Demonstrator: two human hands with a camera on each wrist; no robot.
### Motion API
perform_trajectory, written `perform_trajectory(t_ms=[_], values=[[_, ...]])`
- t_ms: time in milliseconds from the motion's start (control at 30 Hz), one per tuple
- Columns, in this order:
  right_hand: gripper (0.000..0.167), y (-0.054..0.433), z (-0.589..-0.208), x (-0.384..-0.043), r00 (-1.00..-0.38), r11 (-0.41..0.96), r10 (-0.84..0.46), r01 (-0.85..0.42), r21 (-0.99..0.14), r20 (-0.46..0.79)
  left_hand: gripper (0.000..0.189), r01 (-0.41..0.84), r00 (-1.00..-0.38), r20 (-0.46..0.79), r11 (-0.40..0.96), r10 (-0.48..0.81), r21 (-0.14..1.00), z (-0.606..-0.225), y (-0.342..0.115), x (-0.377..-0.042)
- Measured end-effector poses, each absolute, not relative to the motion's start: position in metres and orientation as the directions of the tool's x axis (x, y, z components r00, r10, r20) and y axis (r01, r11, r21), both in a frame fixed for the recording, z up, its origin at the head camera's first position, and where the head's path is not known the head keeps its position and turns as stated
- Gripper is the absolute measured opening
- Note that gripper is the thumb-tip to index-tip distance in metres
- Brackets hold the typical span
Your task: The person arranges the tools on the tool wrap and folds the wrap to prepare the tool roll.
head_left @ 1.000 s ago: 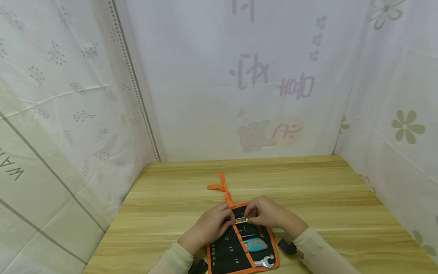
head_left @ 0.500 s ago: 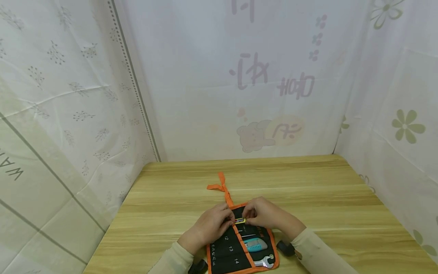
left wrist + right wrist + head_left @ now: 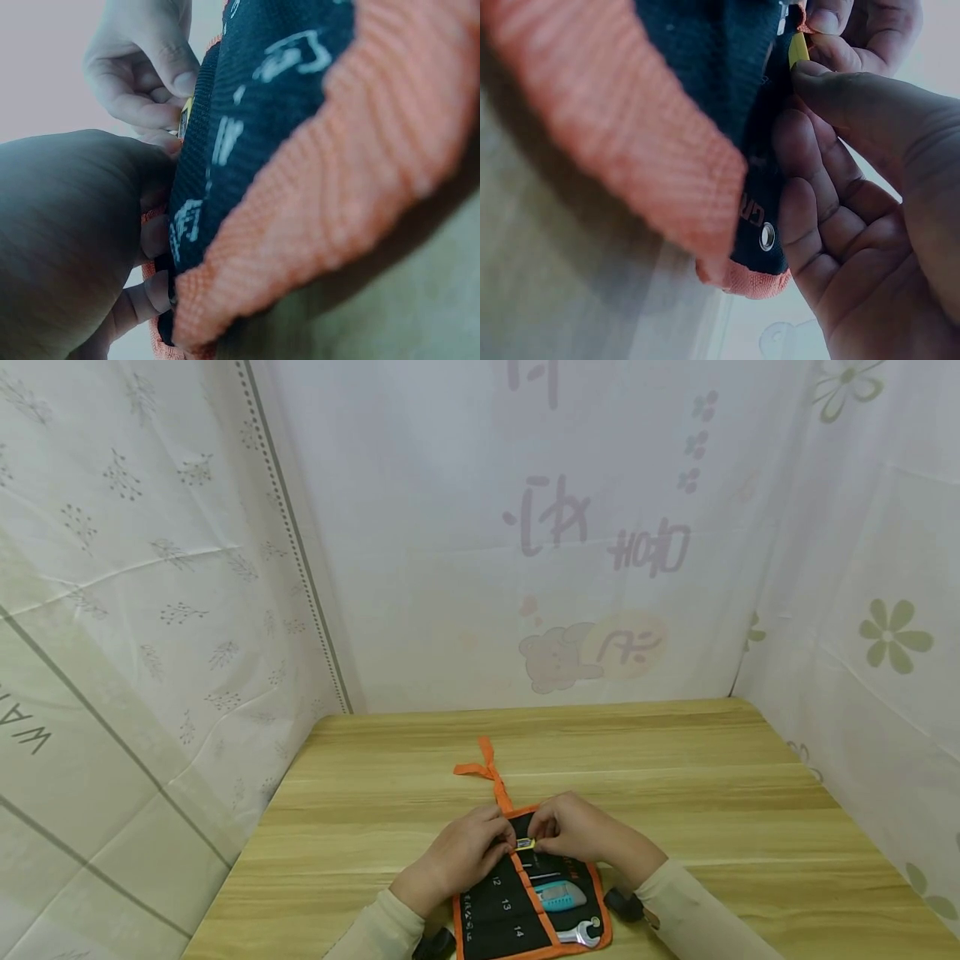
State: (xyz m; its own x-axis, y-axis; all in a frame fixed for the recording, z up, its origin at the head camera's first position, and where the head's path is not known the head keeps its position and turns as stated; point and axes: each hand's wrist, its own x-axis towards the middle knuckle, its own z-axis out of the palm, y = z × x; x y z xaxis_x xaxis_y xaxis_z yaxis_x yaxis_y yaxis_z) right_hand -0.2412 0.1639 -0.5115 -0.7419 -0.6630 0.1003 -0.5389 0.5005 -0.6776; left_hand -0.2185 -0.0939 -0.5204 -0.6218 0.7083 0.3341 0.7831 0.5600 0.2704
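A black tool roll (image 3: 498, 935) with orange trim lies on the table, its numbered pockets on the left. My left hand (image 3: 468, 852) pinches the orange pocket edge near the roll's far end. From the right, my right hand (image 3: 581, 828) pinches a small flat yellow case with a dark label (image 3: 526, 844), partly in the pocket opening. In the right wrist view the yellow case (image 3: 799, 49) shows between thumb and pocket edge. Below it, a thin metal shaft (image 3: 545, 875), a turquoise utility knife (image 3: 560, 897) and a wrench (image 3: 581, 935) stick out of other pockets.
Orange tie straps (image 3: 491, 772) stretch from the roll toward the back of the wooden table (image 3: 637, 752). Patterned cloth curtains (image 3: 450, 568) stand behind and at both sides. A black wrist device (image 3: 624, 904) is by the right sleeve.
My right hand has moved slightly left with the yellow case, and less of the case shows outside the pocket. The left hand and the tool roll stay where they were.
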Motion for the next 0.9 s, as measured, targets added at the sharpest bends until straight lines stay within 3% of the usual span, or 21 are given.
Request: perform_trajectory(t_ms=[900], values=[[0.018,0.1597,-0.5119,-0.2385,-0.727,0.471,-0.683,-0.514,-0.717,0.072,0.004,0.774,-0.633,0.323,0.566,0.704,0.285,-0.5200,-0.0928,-0.2181]])
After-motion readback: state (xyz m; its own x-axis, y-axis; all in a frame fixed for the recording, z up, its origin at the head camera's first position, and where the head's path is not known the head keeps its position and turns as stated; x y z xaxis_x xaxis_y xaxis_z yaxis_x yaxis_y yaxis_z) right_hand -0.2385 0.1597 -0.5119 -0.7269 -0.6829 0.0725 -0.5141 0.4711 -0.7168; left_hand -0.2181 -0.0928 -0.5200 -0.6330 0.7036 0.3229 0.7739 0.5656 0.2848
